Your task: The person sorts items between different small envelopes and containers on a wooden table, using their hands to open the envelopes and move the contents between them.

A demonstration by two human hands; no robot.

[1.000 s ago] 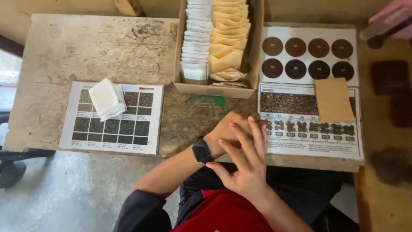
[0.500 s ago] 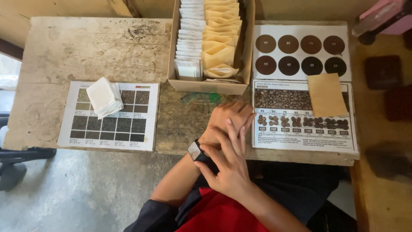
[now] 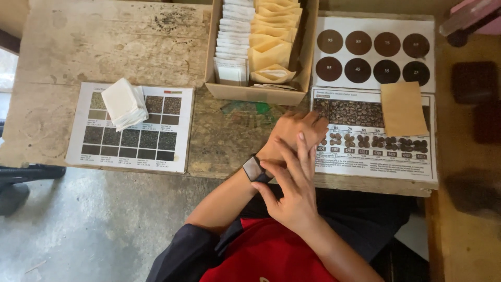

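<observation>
The left hand lies loosely curled, holding nothing, just below the cardboard box — the right hand rests open-fingered over its wrist beside a watch. Right of the box sit a brown-circle chart, a bean chart and a tan pouch; left — a grid chart with white packets.

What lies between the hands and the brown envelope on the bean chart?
Nothing visible does. The left hand rests at the bean chart's left edge, with the right hand over its wrist. Only flat printed chart separates them from the brown envelope, which lies farther right.
</observation>
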